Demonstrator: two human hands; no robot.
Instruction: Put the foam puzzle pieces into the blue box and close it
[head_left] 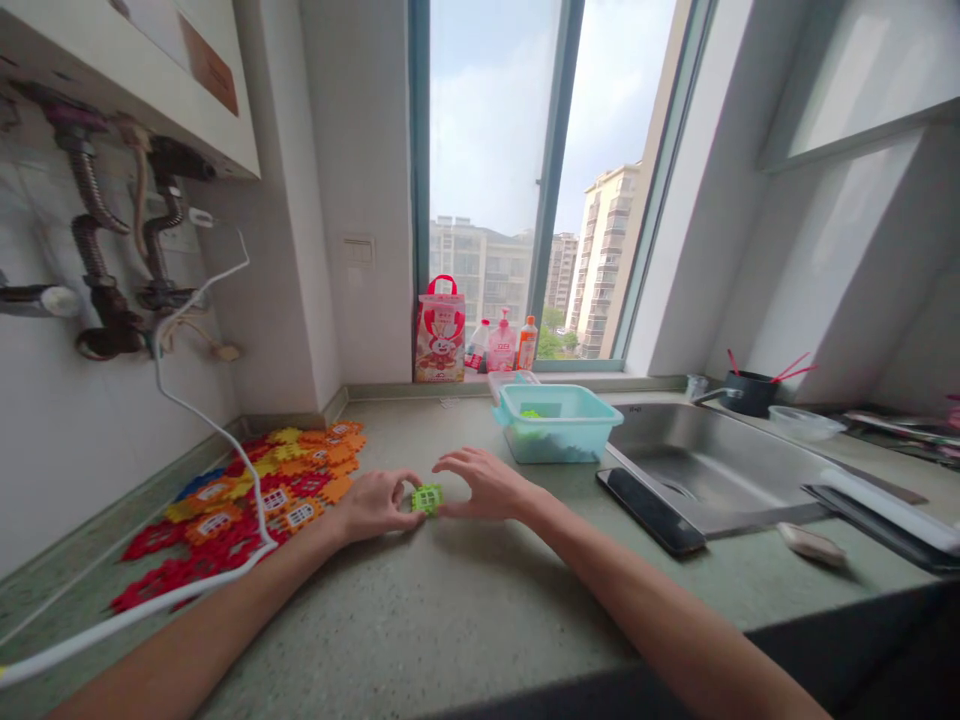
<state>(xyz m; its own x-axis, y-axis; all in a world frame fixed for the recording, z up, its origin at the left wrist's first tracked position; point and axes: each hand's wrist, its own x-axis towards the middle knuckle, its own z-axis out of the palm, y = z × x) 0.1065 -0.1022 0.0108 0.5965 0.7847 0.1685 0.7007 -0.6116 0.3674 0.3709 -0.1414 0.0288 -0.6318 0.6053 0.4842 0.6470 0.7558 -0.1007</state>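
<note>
A small green plastic building piece (pixel 427 497) stands on the countertop (pixel 480 600) between both hands. My left hand (pixel 375 503) pinches its left side with curled fingers. My right hand (pixel 484 483) grips its right side, thumb low and fingers arched over it. To the left lies a flat spread of joined red, orange, yellow and blue pieces (pixel 247 500). A teal plastic tub (pixel 559 422) with green pieces inside sits just behind my right hand.
A steel sink (pixel 712 465) lies to the right, with a black phone (pixel 651 510) at its near edge. A white cable (pixel 225 440) crosses the coloured pieces. Bottles and a red bag (pixel 440 332) stand on the windowsill. Pipes hang at the left wall.
</note>
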